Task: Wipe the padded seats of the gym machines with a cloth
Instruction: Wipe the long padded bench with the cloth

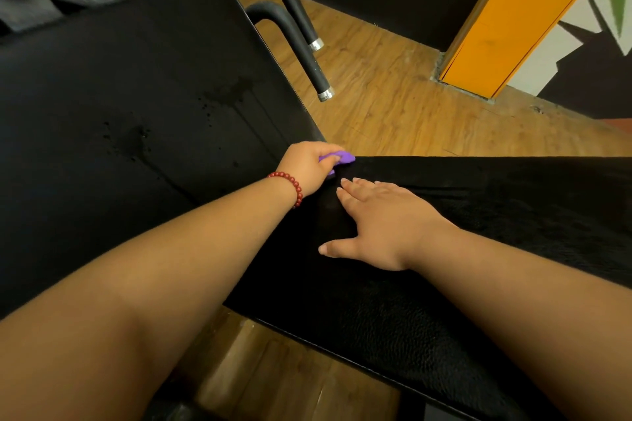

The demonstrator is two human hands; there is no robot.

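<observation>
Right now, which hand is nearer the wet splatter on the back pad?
Left. The left hand, gripping the purple cloth, sits at the lower edge of the back pad, below-right of the splatter. The right hand lies flat on the seat pad, farther off.

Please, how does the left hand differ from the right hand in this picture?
The left hand grips a purple cloth with curled fingers; the right hand holds nothing and lies flat, fingers straight. The left wrist wears a red bead bracelet; the right wrist is bare. The left hand is at the far corner of the black seat pad; the right hand rests nearer on it. Both arms are bare.
</observation>
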